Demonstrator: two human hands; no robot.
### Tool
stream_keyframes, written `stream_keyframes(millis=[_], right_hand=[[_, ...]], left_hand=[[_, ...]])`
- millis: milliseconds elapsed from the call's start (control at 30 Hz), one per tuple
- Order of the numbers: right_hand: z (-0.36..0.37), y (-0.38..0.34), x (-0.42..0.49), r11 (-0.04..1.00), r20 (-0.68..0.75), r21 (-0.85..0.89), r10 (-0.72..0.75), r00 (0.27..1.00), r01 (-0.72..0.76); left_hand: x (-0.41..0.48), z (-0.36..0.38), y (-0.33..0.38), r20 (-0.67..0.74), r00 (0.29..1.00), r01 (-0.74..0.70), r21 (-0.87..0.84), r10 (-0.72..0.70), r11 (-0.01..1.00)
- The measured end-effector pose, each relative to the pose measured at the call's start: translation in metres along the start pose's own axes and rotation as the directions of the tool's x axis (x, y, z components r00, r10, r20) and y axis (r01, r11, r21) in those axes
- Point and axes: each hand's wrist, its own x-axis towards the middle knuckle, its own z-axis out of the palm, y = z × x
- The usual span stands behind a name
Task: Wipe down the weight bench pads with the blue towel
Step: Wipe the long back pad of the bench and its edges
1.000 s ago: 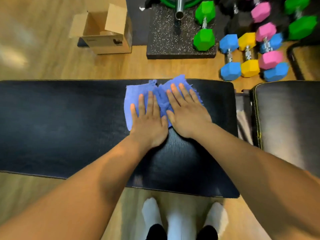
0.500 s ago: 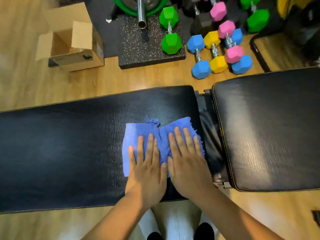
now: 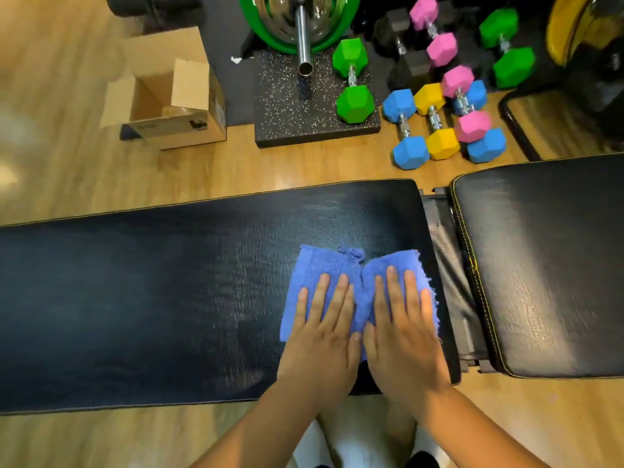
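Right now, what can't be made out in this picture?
Head view:
Towel: near part hidden under the left hand and right hand.
Long pad: left end cut off by the frame edge.
Short pad: right end cut off too.
Box label: too small to read.

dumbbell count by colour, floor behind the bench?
Green dumbbells: 2
Pink dumbbells: 2
Blue dumbbells: 2
Yellow dumbbell: 1
Black dumbbell: 1
Total: 8

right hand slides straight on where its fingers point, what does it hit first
Looks free: past the blue towel, the right hand meets only bare long pad until its far edge.
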Motion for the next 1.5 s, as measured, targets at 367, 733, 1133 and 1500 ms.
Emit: stream_keyframes(millis=[367,733,1133,1500], right_hand=[[0.002,-0.055,0.003,0.981,0.188,-0.191,-0.009,0.982,0.045],[-0.008,-0.019,0.053,0.980,0.065,0.034,-0.199,0.978,0.197],[-0.022,0.047,0.130,0.924,-0.013,0.359,-0.138,0.990,0.134],[0.022,0.060,-0.043,0.785,-0.184,0.617,0.090,0.979,0.044]], left_hand=[[-0.025,-0.006,-0.058,0.031,0.987,-0.156,0.000,0.156,0.988],[0.022,-0.024,-0.069,0.139,0.985,-0.110,0.014,0.107,0.994],[0.113,-0.037,-0.015,0.175,0.948,0.277,-0.046,-0.265,0.960],[0.005,0.014,0.087,-0.022,0.999,-0.046,-0.070,0.044,0.997]])
